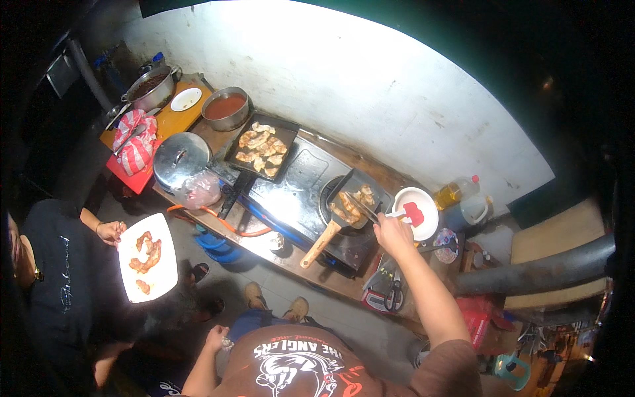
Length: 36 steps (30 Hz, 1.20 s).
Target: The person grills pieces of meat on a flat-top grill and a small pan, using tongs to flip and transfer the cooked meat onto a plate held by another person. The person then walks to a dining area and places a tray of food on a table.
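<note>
My right hand [395,235] is closed round metal tongs [368,210]. Their tips reach into a small square pan [376,186] with a wooden handle [321,245], among browned strips of meat [346,209]. That pan sits on the right burner of the stove [291,202]. Beside my right hand is a white bowl [428,225] with a red-headed brush [414,213] in it. Low by my side, my left hand [217,339] is curled closed; a small pale thing shows at its fingers, too small to name.
Left on the stove, a larger square pan [289,130] holds meat strips. A pot of red sauce [225,121] and a lidded pot [182,159] stand beyond. At left, another person holds a white plate [165,278] of cooked meat. An oil bottle [456,190] and scissors [395,294] lie right.
</note>
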Motion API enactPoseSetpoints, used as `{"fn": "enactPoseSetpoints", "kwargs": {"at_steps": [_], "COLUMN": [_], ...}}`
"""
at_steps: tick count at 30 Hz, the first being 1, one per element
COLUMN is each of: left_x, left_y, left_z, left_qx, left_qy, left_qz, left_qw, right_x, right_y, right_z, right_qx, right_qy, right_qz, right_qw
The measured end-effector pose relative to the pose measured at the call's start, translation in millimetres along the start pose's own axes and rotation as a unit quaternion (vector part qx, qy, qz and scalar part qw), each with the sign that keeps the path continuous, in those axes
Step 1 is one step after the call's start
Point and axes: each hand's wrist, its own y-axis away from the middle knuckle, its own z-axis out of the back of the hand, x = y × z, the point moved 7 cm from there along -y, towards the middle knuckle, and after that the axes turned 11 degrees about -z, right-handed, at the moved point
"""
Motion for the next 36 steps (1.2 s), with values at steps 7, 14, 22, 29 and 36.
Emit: {"fn": "enactPoseSetpoints", "kwargs": {"at_steps": [7,14,22,29,36], "left_x": [7,17,15,19,27], "left_y": [-6,-21,-25,-28,-28], "left_z": [-1,-8,-10,-13,-15], "left_qx": [0.019,0.010,0.001,0.022,0.004], "left_qy": [-0.026,-0.015,-0.010,0.004,-0.006], "left_qz": [-0.012,-0.026,-0.042,-0.041,-0.023], "left_qw": [0.999,0.999,0.999,0.999,1.000], "right_x": [10,2,28,25,9], "right_y": [9,6,15,9,28], "right_z": [-8,15,-19,-9,11], "right_qx": [-0.022,-0.071,-0.103,-0.060,0.015], "right_qy": [0.036,0.005,0.148,0.121,-0.075], "right_qz": [0.009,-0.019,0.066,0.028,-0.054], "right_qw": [0.999,0.997,0.981,0.990,0.996]}}
